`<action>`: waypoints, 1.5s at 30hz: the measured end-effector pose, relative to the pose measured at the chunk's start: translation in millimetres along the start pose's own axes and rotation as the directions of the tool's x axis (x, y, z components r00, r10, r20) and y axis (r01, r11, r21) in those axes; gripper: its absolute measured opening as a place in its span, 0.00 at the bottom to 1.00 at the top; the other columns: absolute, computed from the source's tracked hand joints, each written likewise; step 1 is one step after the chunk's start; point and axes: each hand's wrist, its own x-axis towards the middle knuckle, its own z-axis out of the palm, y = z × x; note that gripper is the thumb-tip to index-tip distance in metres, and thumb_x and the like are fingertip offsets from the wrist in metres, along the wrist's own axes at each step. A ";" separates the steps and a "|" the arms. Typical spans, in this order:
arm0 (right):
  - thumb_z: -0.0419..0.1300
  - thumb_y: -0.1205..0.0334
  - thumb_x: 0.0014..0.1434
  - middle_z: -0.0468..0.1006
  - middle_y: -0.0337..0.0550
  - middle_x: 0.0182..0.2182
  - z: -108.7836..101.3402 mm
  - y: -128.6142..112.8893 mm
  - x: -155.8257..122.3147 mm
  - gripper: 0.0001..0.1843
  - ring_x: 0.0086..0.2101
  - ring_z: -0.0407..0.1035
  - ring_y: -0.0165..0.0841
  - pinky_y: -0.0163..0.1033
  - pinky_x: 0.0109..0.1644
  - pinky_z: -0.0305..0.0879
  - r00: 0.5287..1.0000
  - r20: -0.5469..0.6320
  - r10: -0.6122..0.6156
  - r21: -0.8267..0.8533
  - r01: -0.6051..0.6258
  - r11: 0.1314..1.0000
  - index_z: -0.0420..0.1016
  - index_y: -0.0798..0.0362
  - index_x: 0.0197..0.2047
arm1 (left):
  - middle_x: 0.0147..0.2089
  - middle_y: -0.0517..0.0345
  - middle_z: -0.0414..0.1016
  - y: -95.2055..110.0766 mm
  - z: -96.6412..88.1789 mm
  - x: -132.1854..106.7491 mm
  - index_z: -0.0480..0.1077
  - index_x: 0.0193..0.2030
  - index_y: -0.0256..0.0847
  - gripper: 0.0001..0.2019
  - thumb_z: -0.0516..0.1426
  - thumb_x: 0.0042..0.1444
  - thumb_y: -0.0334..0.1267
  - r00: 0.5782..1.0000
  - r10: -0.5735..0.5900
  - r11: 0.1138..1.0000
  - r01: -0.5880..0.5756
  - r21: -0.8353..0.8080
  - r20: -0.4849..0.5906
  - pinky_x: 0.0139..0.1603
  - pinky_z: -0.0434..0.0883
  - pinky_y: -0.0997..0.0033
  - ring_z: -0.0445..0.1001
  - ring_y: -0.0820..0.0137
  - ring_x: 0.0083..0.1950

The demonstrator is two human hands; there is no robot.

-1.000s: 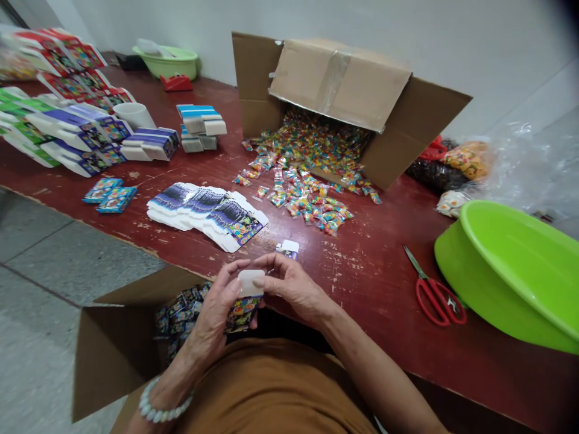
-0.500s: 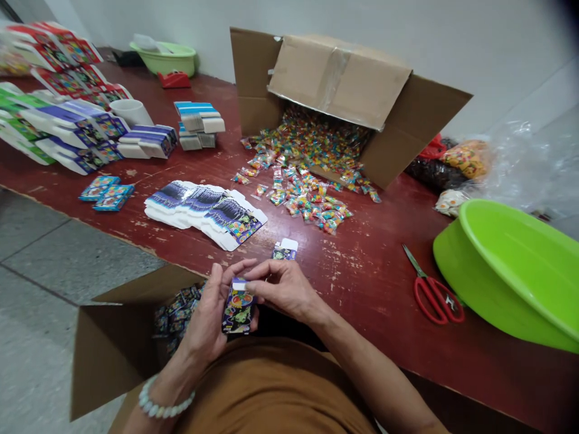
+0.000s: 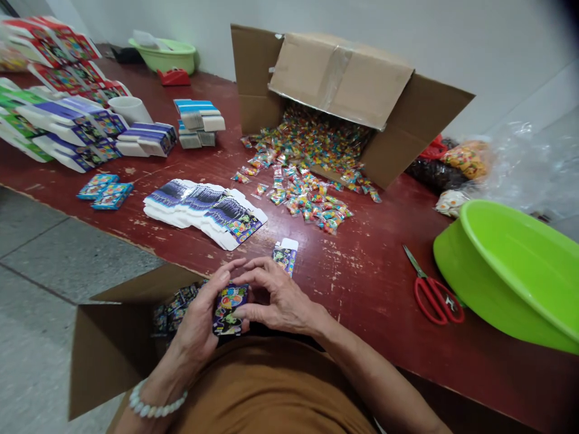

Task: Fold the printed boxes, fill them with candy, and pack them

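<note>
A small printed carton (image 3: 230,308), dark with bright cartoon colours, sits between both hands at the near table edge. My left hand (image 3: 199,322) wraps round its left side and back. My right hand (image 3: 275,298) pinches its top and right side with bent fingers. Just beyond my right hand another small carton (image 3: 285,255) stands on the red table (image 3: 371,271) with its white flap up. A fanned stack of flat unfolded cartons (image 3: 205,211) lies to the left of it. Loose colourful candy packets (image 3: 307,193) spill from a tipped cardboard box (image 3: 344,90).
An open cardboard box (image 3: 117,337) holding filled small cartons stands below the table edge at my left. Red scissors (image 3: 432,292) and a green basin (image 3: 515,271) lie to the right. Stacks of flat cartons (image 3: 63,120), a white cup (image 3: 131,110) and another green bowl (image 3: 165,57) are far left.
The carton's white flap was up a second ago; now it is shut and the carton has tilted face-up and dropped lower between my hands.
</note>
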 end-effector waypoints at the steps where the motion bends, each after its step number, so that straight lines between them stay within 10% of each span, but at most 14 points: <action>1: 0.73 0.50 0.54 0.68 0.49 0.59 -2.3 3.4 -2.0 0.30 0.60 0.64 0.39 0.47 0.62 0.64 1.000 -0.002 0.012 -0.057 -0.013 0.998 0.71 0.46 0.57 | 0.39 0.53 0.80 1.4 -9.5 0.0 0.66 0.62 0.42 0.27 0.62 0.56 0.45 1.000 0.023 0.998 -0.022 0.057 -0.013 0.23 0.75 0.68 0.77 0.65 0.28; 4: 0.72 0.45 0.53 0.63 0.55 0.63 -18.1 18.4 -7.1 0.42 0.62 0.59 0.48 0.56 0.63 0.60 0.987 -0.090 0.134 -0.302 -0.155 0.941 0.63 0.47 0.66 | 0.36 0.56 0.80 10.0 -50.1 -0.2 0.64 0.65 0.45 0.32 0.61 0.55 0.52 0.964 0.193 0.930 -0.120 0.348 -0.184 0.34 0.77 0.64 0.79 0.61 0.34; 8: 0.70 0.45 0.54 0.62 0.59 0.64 -44.2 43.4 -5.5 0.43 0.61 0.58 0.53 0.60 0.62 0.58 0.913 -0.209 0.349 -0.538 -0.406 0.739 0.61 0.51 0.67 | 0.51 0.52 0.79 14.9 -91.9 0.1 0.69 0.60 0.44 0.29 0.60 0.54 0.53 0.780 0.516 0.667 -0.107 0.737 -0.354 0.57 0.71 0.58 0.75 0.54 0.54; 17: 0.74 0.39 0.43 0.68 0.53 0.51 -49.4 41.1 10.8 0.39 0.51 0.62 0.50 0.51 0.50 0.61 0.841 -0.118 0.528 -0.612 -0.480 0.629 0.68 0.53 0.50 | 0.45 0.52 0.79 -37.3 -47.2 10.8 0.72 0.54 0.43 0.24 0.63 0.52 0.51 0.906 0.420 0.714 -0.290 0.637 -0.058 0.42 0.75 0.66 0.78 0.63 0.43; 20: 0.75 0.48 0.44 0.71 0.47 0.45 -42.1 41.3 5.0 0.32 0.47 0.65 0.46 0.48 0.48 0.62 0.839 -0.155 0.522 -0.436 -0.532 0.726 0.66 0.52 0.46 | 0.45 0.54 0.78 -47.8 -45.9 15.7 0.71 0.56 0.44 0.24 0.62 0.55 0.51 0.915 0.404 0.727 -0.322 0.606 0.000 0.39 0.75 0.67 0.76 0.68 0.35; 23: 0.68 0.55 0.52 0.73 0.41 0.40 -31.3 39.0 2.6 0.26 0.41 0.69 0.38 0.44 0.46 0.65 0.844 -0.173 0.507 0.100 -0.498 0.862 0.62 0.50 0.49 | 0.45 0.54 0.78 -46.7 -43.5 17.0 0.70 0.57 0.44 0.26 0.64 0.54 0.51 0.923 0.385 0.741 -0.313 0.594 0.006 0.40 0.75 0.66 0.76 0.67 0.37; 25: 0.63 0.56 0.56 0.75 0.40 0.40 -22.0 30.2 3.7 0.22 0.39 0.71 0.35 0.41 0.44 0.67 0.862 -0.138 0.487 0.457 -0.381 0.804 0.61 0.49 0.51 | 0.47 0.52 0.79 -38.3 -36.0 14.7 0.71 0.57 0.43 0.27 0.66 0.52 0.51 0.929 0.369 0.767 -0.300 0.567 -0.007 0.45 0.74 0.66 0.77 0.64 0.44; 28: 0.65 0.55 0.56 0.76 0.40 0.40 -7.9 9.0 5.6 0.19 0.37 0.71 0.32 0.37 0.40 0.68 0.897 -0.086 0.434 0.684 -0.264 0.680 0.64 0.48 0.48 | 0.46 0.49 0.81 -21.0 -20.6 8.0 0.74 0.52 0.41 0.25 0.67 0.51 0.52 0.990 0.102 0.918 -0.131 0.374 0.096 0.46 0.74 0.66 0.79 0.62 0.46; 30: 0.66 0.55 0.56 0.76 0.38 0.36 -1.3 -2.6 5.5 0.18 0.33 0.70 0.30 0.34 0.35 0.66 0.905 -0.092 0.415 0.695 -0.240 0.678 0.65 0.48 0.46 | 0.42 0.48 0.82 -13.0 -13.3 4.3 0.77 0.46 0.38 0.24 0.68 0.49 0.54 0.941 -0.149 0.973 0.084 0.217 0.303 0.45 0.76 0.64 0.81 0.60 0.41; 34: 0.65 0.55 0.58 0.73 0.36 0.33 -0.6 -6.9 2.7 0.16 0.28 0.66 0.28 0.32 0.31 0.64 0.937 -0.069 0.343 0.596 -0.237 0.767 0.67 0.47 0.46 | 0.32 0.52 0.80 -11.8 -12.0 3.3 0.79 0.37 0.35 0.22 0.70 0.45 0.54 0.762 -0.263 0.959 0.272 0.077 0.591 0.47 0.76 0.57 0.82 0.60 0.33; 39: 0.66 0.63 0.58 0.71 0.45 0.48 -10.6 -8.5 -0.8 0.13 0.48 0.68 0.36 0.43 0.52 0.67 0.969 -0.214 0.121 0.082 -0.105 0.991 0.73 0.49 0.47 | 0.33 0.54 0.81 -15.1 -16.1 5.6 0.78 0.38 0.37 0.21 0.72 0.44 0.51 0.824 -0.178 0.983 0.124 0.135 0.538 0.41 0.75 0.66 0.81 0.63 0.34; 45: 0.70 0.63 0.54 0.73 0.44 0.42 -21.1 -26.0 4.0 0.13 0.43 0.68 0.38 0.43 0.47 0.66 0.995 -0.094 0.018 -0.284 -0.044 0.958 0.74 0.51 0.41 | 0.33 0.53 0.82 -12.5 -10.3 2.8 0.77 0.44 0.39 0.27 0.72 0.42 0.56 0.846 -0.137 0.982 0.050 0.180 0.514 0.44 0.72 0.66 0.79 0.63 0.37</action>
